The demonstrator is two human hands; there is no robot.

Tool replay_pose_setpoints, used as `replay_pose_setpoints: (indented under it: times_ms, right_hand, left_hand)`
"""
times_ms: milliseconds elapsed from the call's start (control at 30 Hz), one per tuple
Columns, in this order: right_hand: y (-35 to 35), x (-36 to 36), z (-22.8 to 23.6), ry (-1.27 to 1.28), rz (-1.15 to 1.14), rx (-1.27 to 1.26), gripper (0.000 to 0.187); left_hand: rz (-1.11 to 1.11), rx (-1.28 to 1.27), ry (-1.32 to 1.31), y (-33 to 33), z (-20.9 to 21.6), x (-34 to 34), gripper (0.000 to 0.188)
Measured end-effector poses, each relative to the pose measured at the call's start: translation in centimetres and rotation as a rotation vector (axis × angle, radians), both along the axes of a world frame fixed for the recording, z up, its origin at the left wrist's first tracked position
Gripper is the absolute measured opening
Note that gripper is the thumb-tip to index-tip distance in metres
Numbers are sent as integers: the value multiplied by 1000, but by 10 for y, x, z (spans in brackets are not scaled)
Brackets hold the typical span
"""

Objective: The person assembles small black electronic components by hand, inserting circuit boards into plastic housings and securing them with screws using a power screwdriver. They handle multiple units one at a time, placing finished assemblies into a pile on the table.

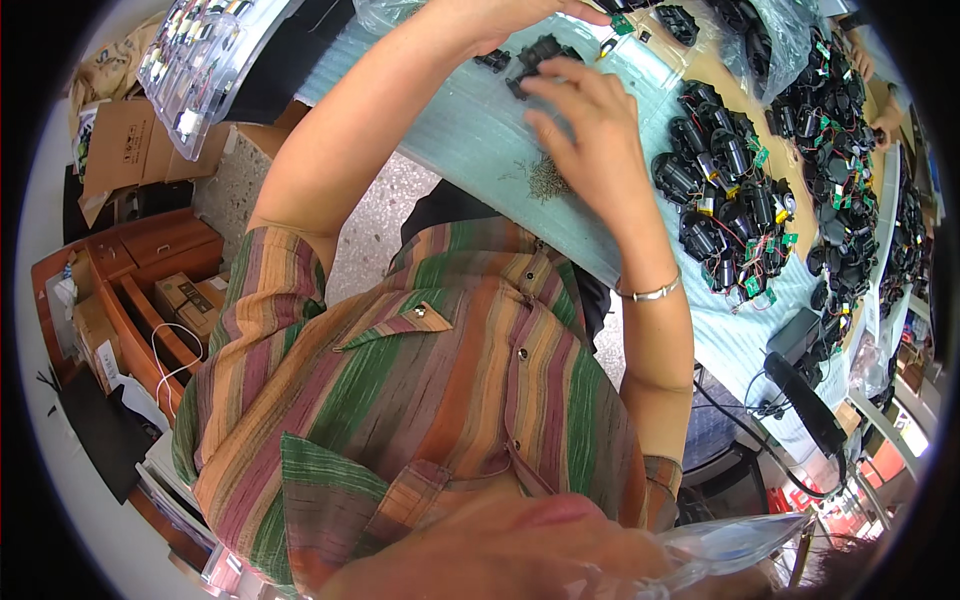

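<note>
My left hand (pixel 505 18) reaches along the top of the view, partly cut off by its edge. One finger stretches out toward a small green circuit board (pixel 622 24); whether it touches the board I cannot tell. Below that board lies a small yellow-and-black part (pixel 607 47). Over the table, my right hand (pixel 590 125) has its fingers apart, slightly blurred, just in front of a black plastic housing (pixel 540 52). A smaller black piece (pixel 493 61) sits left of the housing. Beside my right wrist is a pile of tiny screws (pixel 547 178).
Several black units with wires and green boards (pixel 725 190) are heaped on the right of the table (pixel 470 170). Clear plastic bags (pixel 785 50) lie at the far right. Another person's hand (pixel 885 125) shows at the right. A cardboard box (pixel 130 150) and wooden drawers (pixel 150 250) stand left.
</note>
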State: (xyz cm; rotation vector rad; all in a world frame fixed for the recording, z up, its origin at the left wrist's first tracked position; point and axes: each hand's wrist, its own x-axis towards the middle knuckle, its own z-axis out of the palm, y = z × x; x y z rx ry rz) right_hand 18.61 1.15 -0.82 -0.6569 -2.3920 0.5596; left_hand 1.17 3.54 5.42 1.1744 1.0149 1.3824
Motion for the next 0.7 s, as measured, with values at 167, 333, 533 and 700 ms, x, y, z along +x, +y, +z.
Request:
replay_pose_setpoints:
  times_ms: [167, 333, 533, 700]
  right_hand:
    - [-40, 14, -15, -170, 205, 250, 19]
    - [-46, 27, -25, -176, 84, 302, 18]
    - [-63, 37, -19, -149, 6, 251, 23]
    - [-68, 66, -11, 103, -207, 91, 28]
  left_hand:
    - [18, -4, 39, -8, -2, 3, 27]
    - [-32, -21, 5, -11, -11, 10, 26]
    - [-33, -37, -51, -19, -18, 31, 24]
    - [-85, -129, 11, -26, -1, 66, 21]
